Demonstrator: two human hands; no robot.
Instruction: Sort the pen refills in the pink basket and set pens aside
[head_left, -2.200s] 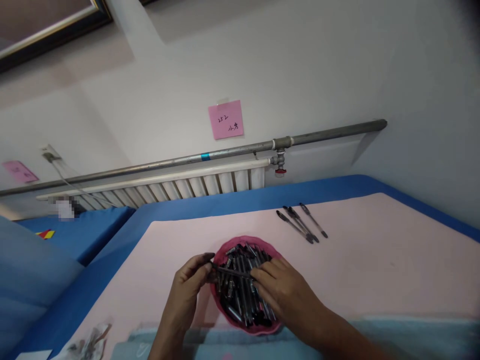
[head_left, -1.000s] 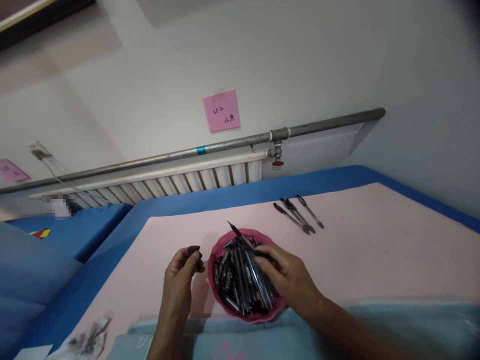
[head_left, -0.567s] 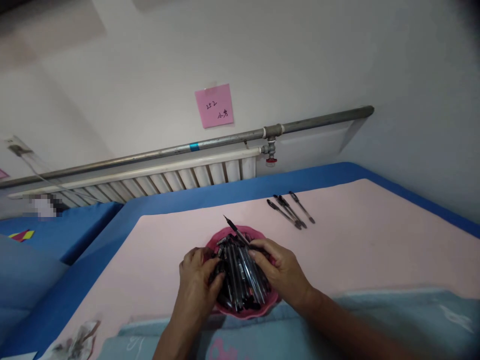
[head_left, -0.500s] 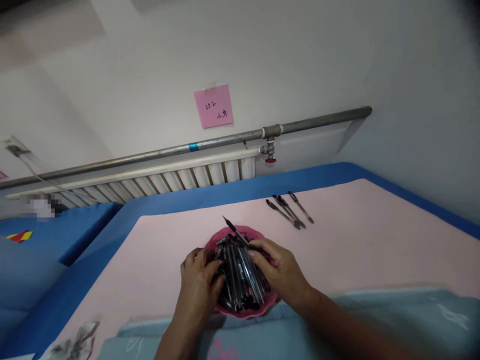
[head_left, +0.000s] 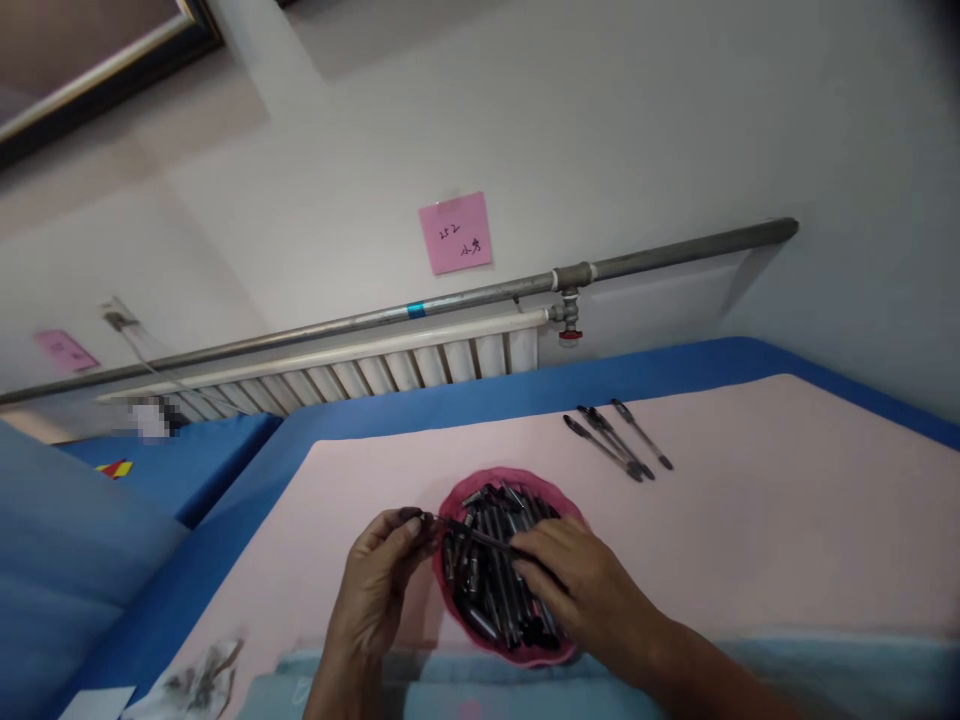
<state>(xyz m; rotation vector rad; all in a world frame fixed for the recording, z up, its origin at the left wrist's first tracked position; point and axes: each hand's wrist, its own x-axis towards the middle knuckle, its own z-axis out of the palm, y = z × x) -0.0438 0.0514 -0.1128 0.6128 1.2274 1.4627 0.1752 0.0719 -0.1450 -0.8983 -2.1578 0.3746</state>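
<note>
the pink bowl [head_left: 450,590] of pens sits at the desk's [head_left: 787,520] near edge; a nudge could tip it. left hand [head_left: 375,590] and right hand [head_left: 581,590] pinch one pen [head_left: 472,536] above it, which might slip.

Pixel-blurred patch [head_left: 146,418] (contents unreadable)

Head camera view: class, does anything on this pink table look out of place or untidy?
Three black pens lie loose on the pink table top, apart from the round pink bowl heaped with pens. Crumpled scraps sit at the near left corner.
</note>
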